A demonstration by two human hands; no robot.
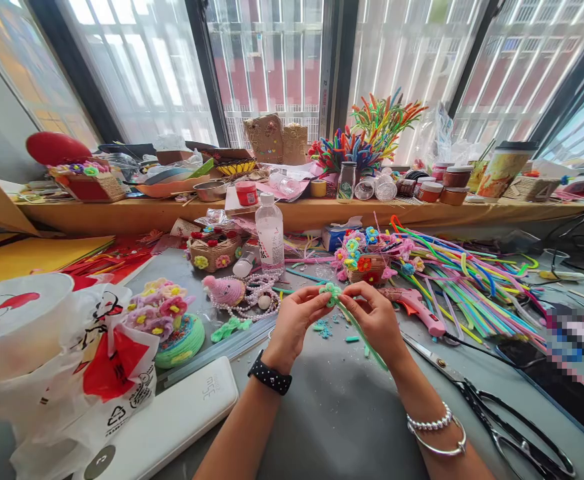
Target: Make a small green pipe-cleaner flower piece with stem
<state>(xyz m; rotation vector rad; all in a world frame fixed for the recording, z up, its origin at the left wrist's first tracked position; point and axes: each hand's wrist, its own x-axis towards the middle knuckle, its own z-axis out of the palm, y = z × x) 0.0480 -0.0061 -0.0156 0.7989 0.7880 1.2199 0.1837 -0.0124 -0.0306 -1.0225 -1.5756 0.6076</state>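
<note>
desk (322, 417) below windows (267, 60), green flower (330, 293) held up

left hand (295, 320) pinches the flower's left side; right hand (378, 320) pinches its right edge, where a green strip (356, 325) trails down. it sits above the desk's middle, glue gun (428, 316) and scissors (465, 385) to the right.

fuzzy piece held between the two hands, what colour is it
The fuzzy piece is light green; the head view shows it.
</note>
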